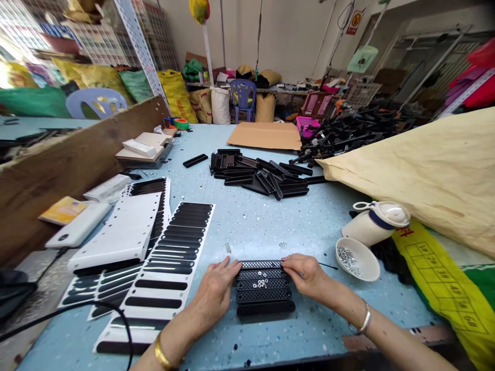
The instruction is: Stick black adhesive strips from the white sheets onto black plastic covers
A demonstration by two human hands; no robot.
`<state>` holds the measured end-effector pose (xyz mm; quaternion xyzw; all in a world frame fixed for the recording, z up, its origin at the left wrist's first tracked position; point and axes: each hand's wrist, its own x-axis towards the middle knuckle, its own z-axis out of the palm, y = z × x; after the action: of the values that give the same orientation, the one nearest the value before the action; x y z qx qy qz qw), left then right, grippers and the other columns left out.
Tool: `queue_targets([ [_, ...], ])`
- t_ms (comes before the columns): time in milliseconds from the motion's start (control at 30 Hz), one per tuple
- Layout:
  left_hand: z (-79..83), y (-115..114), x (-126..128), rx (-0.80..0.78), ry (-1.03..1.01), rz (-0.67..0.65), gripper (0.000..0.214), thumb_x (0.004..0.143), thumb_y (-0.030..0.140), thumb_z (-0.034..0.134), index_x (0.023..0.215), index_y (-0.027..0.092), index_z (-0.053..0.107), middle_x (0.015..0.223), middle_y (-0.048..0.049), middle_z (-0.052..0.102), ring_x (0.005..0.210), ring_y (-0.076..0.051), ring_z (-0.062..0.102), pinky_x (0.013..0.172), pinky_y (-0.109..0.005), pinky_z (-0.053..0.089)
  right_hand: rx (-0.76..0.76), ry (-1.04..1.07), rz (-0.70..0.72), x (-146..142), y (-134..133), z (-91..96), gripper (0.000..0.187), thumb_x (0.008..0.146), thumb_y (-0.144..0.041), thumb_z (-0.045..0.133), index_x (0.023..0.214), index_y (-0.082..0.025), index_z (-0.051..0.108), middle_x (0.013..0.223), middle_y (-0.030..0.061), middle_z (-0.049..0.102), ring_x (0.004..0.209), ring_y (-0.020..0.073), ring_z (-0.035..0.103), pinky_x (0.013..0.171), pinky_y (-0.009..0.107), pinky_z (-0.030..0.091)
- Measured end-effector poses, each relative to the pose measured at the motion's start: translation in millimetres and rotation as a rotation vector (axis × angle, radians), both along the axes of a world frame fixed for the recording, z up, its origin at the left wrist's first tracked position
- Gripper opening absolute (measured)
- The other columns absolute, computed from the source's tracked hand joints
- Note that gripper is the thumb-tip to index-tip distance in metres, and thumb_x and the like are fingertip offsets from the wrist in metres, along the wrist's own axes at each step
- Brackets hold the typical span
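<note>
Several black perforated plastic strips [263, 296] lie in a stacked row in front of me on the light blue table. My left hand [217, 286] has its fingertips on the left end of the farthest strip [261, 265]. At that strip's right end, the fingers of my right hand [305, 273] are closed together on it. A few small silvery nuts [260, 282] rest on the middle strips. A thin black rod [328, 266] shows just beyond my right hand; I cannot tell whether the hand touches it.
A white bowl [358, 259] of small metal parts stands right, beside a lidded white mug [375, 222]. Black-striped sticker sheets [181, 242] cover the left. A pile of black strips [263, 174] lies farther back, near flat cardboard [265, 135]. A wooden board [77, 134] edges the left side.
</note>
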<state>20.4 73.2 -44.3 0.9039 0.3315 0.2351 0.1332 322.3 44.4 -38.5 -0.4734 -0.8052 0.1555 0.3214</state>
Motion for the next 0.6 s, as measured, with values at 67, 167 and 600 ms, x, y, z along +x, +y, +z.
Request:
queue_targets([
  [67,-2.0,-4,3,-0.013,-0.002,0.048,0.05,0.088,0.0,0.037,0.132,0.015,0.055,0.122,-0.0173,0.071,0.119,-0.035,0.064,0.084,-0.055,0.058,0.002,0.003,-0.001,-1,0,-0.2,0.024,0.087,-0.009,0.054,0.092,-0.015,0.076,0.089,0.0106,0.078,0.081,0.0211,0.074,0.075,0.032,0.061],
  [167,1.8,-4,9,-0.009,0.032,0.074,0.046,0.086,-0.001,0.038,0.125,0.014,0.059,0.118,-0.0178,0.072,0.116,-0.036,0.065,0.082,-0.054,0.059,0.001,-0.002,0.002,-2,1,0.1,0.024,0.087,-0.009,0.054,0.091,-0.015,0.076,0.088,0.0104,0.078,0.08,0.0209,0.074,0.075,0.032,0.061],
  [600,12.2,-8,8,0.102,0.113,0.068,0.057,0.082,-0.002,0.04,0.134,0.015,0.054,0.137,-0.0204,0.059,0.134,-0.039,0.048,0.094,-0.06,0.05,0.074,-0.1,-0.094,-6,-3,10.8,0.022,0.087,-0.013,0.057,0.095,-0.018,0.077,0.097,0.0143,0.074,0.091,0.0265,0.068,0.078,0.039,0.056],
])
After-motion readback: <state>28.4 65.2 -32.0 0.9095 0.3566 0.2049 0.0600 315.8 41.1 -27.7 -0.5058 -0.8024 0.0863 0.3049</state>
